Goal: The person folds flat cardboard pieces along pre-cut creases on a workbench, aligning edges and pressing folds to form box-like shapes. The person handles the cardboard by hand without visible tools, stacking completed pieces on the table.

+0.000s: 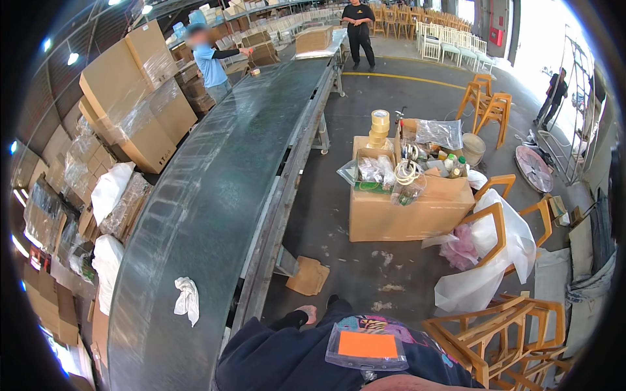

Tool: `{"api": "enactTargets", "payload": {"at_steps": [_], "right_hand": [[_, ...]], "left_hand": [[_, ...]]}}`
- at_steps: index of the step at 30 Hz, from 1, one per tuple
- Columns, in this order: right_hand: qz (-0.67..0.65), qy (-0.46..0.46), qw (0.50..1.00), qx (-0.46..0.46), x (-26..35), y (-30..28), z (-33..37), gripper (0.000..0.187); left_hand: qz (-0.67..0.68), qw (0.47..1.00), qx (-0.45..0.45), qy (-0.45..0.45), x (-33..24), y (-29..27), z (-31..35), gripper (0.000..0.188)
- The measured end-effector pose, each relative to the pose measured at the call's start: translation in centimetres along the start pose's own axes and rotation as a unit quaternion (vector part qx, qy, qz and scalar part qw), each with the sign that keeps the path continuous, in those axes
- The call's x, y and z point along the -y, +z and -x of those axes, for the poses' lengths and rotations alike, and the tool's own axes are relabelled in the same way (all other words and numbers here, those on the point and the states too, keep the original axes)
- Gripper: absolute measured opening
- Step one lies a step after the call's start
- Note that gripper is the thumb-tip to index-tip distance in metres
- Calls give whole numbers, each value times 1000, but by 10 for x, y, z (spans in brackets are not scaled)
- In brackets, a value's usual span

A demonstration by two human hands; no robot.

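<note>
Though only partial, one bare forearm [424, 383]

Crumpled white cloth [187, 301] — on green conveyor belt [202, 215]

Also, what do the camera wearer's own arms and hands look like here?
The left arm is covered by a plain dark sleeve reaching near the wrist; the left hand is small in view, with no glove visible. No markings show on that sleeve. A bare, rounded patch at the lower edge may be the right forearm, but I cannot be sure; the right hand is not visible.
</note>
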State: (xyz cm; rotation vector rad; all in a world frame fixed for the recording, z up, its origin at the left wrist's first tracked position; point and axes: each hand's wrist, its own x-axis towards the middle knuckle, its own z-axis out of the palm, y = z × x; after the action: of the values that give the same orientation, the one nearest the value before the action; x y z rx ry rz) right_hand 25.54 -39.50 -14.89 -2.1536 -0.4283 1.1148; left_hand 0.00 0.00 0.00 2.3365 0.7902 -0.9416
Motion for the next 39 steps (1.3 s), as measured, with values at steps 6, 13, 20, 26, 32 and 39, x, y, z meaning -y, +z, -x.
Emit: {"api": "enactTargets", "payload": {"at_steps": [6, 13, 20, 26, 32, 39], "right_hand": [[159, 4, 986, 46, 98, -12, -25, 41], [188, -39, 974, 122, 261, 44, -117, 33], [108, -22, 976, 188, 370, 120, -224, 31], [100, -30, 966, 235, 433, 150, -293, 27], [72, 38, 957, 277, 517, 158, -393, 24], [192, -10, 945, 263, 653, 163, -537, 25]], "left_hand": [[122, 990, -33, -64, 29, 32, 4, 28], [192, 977, -51, -75, 119, -19, -16, 29], [229, 926, -253, -161, 204, -126, -44, 14], [270, 859, -364, -239, 255, -205, -86, 12], [262, 823, -416, -285, 271, -249, -119, 51], [392, 800, -179, -418, 295, -272, -142, 99]]}}
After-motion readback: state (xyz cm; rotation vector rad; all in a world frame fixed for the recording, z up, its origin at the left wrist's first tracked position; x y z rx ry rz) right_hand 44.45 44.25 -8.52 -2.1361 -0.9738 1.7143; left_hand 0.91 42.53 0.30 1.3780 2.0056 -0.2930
